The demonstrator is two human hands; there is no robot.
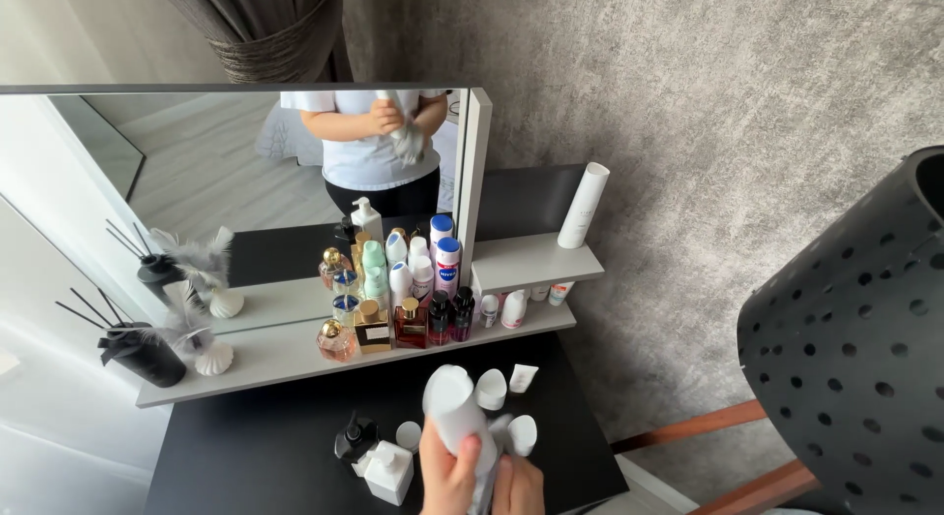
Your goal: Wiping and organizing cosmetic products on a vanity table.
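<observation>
At the far left of the grey shelf (285,356) stands a black reed diffuser (140,353) with dark sticks, and just beside it a small white ribbed vase (212,358) holding pale feathers. Behind them a wide mirror (197,161) leans against the wall and shows a person in a white top with both hands together at the chest around something pale. Farther right on the shelf a tight cluster of perfume bottles (379,323) in pink, amber, red and dark glass stands in front of white spray cans (433,259) with blue caps, some of them doubled in the mirror. Below the shelf lies the black counter (256,446), and on it, near the lower edge, sit a black pump bottle (354,439) and a white pump bottle (389,471) touching each other, with a small round white lid (408,435) just beside them. At the bottom centre the left hand (448,478) is wrapped around a white cylindrical bottle (457,409), which is held above the counter and tilted so its flat end faces the camera. The right hand (518,487) is closed at the lower part of the same bottle, with a grey cloth (500,434) bunched against it. Around them on the counter stand a few small white tubes (521,377). On the raised side shelf (536,262) to the right a tall white cylinder (583,205) leans against the grey wall. At the far right rises a black perforated lampshade (855,348).
</observation>
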